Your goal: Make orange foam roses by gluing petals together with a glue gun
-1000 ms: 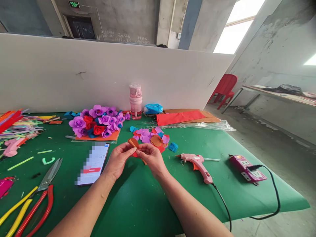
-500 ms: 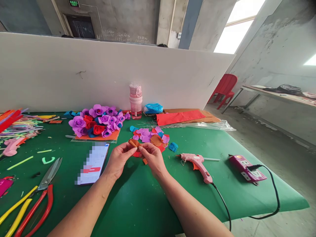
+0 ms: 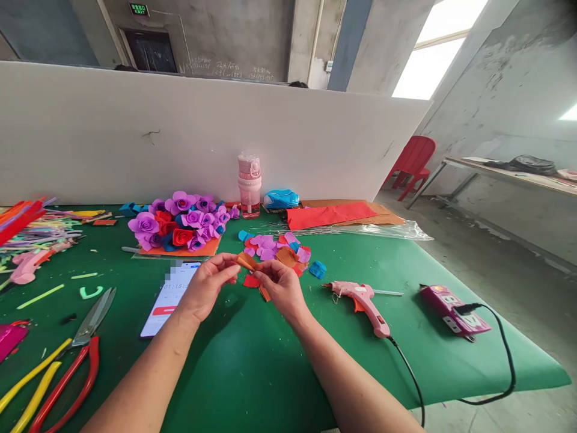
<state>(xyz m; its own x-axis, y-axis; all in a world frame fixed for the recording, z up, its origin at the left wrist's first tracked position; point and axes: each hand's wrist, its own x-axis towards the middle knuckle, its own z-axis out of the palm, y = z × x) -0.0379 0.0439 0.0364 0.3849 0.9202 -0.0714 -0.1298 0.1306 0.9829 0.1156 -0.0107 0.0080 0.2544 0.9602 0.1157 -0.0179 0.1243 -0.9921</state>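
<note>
A small brown paper petal (image 3: 246,261), partly curled, is between my hands above the green table (image 3: 261,379). My right hand (image 3: 283,288) pinches its lower right end between thumb and fingers. At its upper left edge, my left hand (image 3: 211,285) has its fingertips closed on the petal, thumb held a little lower. Just beyond lies a loose pile of cut petals (image 3: 265,245) in purple, red, blue and brown. Red and brown pieces show partly under my hands. To the right rests a pink hot glue gun (image 3: 363,297) with a glue stick in its back.
Finished paper roses (image 3: 181,219) sit at the back left, near a pink bottle (image 3: 249,186). A phone (image 3: 157,319) and large scissors (image 3: 92,322) lie left. Red sheet material (image 3: 331,214) lies at the back. A purple power strip (image 3: 451,310) with a cord is at right.
My left thumb has drawn back from the right thumb, leaving a gap between the hands. The brown petal shows more openly now. The view has shifted slightly.
</note>
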